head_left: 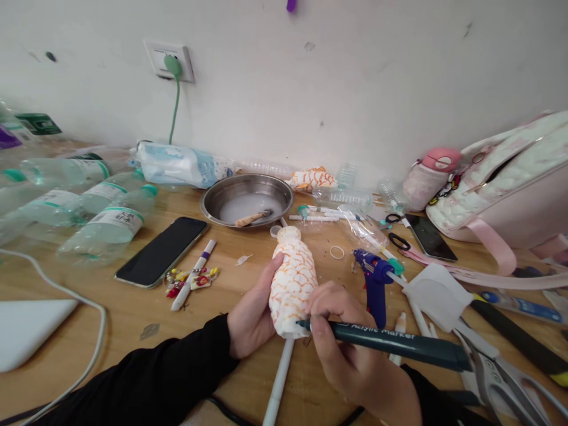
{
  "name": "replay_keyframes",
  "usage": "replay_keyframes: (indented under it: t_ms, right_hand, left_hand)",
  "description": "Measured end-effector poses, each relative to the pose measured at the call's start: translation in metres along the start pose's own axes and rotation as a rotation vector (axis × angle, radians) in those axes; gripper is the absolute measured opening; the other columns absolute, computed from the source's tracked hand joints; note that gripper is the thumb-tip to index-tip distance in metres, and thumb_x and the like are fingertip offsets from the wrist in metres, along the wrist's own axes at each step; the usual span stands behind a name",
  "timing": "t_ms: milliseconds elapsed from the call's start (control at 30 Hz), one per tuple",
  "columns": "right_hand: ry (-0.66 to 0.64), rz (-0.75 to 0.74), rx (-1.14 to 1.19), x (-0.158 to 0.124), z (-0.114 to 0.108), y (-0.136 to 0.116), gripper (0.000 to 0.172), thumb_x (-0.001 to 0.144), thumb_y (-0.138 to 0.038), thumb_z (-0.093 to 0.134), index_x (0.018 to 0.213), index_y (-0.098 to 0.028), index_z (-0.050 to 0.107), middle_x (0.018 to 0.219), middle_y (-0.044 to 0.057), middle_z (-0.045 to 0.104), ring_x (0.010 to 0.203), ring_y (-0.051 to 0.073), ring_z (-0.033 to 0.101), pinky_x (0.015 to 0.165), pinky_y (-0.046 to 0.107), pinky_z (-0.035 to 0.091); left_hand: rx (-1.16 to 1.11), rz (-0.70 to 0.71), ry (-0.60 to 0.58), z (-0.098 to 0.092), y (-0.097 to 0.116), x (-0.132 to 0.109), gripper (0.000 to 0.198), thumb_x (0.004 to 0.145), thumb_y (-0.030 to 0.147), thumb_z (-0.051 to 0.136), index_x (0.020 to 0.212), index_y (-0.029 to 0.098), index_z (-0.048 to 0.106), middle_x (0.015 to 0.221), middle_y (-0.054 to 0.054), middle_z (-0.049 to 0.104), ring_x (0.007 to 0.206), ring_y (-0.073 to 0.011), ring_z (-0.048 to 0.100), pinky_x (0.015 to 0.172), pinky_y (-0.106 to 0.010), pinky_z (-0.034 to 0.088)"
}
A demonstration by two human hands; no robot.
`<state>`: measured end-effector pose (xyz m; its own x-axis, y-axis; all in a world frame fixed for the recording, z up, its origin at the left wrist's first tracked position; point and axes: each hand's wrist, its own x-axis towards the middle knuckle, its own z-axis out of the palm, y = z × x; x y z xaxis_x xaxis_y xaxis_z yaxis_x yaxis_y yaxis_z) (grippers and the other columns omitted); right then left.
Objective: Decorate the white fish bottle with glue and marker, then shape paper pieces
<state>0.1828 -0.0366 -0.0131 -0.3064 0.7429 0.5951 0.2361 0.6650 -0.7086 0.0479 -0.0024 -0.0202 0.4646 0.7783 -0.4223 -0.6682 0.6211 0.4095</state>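
My left hand (255,305) is wrapped round a white bottle-shaped craft piece (293,278) covered in orange scale-like lines. From the piece's near end a white stick (280,378) runs down toward me. Between the fingers of my right hand (344,343) is a dark green acrylic marker (399,343). Its tip meets the white surface near the bottom end of the piece, close to where the stick enters. The underside of the piece and part of my left fingers are hidden.
Beyond the piece stands a metal bowl (246,198) with a brush (252,219) in whitish liquid. Leftward lie a phone (162,251), a beaded pen (194,275) and several plastic bottles (113,225). At right are a blue glue gun (375,284), scissors (497,378) and a pink bag (510,183).
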Motion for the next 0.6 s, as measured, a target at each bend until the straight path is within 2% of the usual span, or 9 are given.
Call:
replay_keyframes:
  t_ms: [367,600]
  right_hand:
    - [-0.017,-0.006,-0.040,0.0011,-0.0001,-0.0002,0.010,0.080,-0.011,0.045,0.078,-0.021,0.043,0.071,0.001,0.051,0.069,0.016,0.050,0.062,0.033,0.043]
    - [-0.025,-0.014,-0.058,0.0037,-0.0004,-0.0021,0.010,0.081,-0.012,0.045,0.077,-0.020,0.043,0.069,0.001,0.050,0.067,0.016,0.050,0.060,0.033,0.043]
  left_hand:
    - [0.017,0.001,-0.001,0.0006,0.0000,-0.0011,0.047,0.091,0.040,0.034,0.111,0.004,0.056,0.084,-0.013,0.073,0.072,-0.0210,0.069,0.081,-0.033,0.048]
    - [0.015,-0.014,-0.018,-0.0005,-0.0001,0.0000,0.051,0.090,0.041,0.035,0.119,0.003,0.051,0.084,-0.013,0.074,0.076,-0.0228,0.069,0.083,-0.034,0.047]
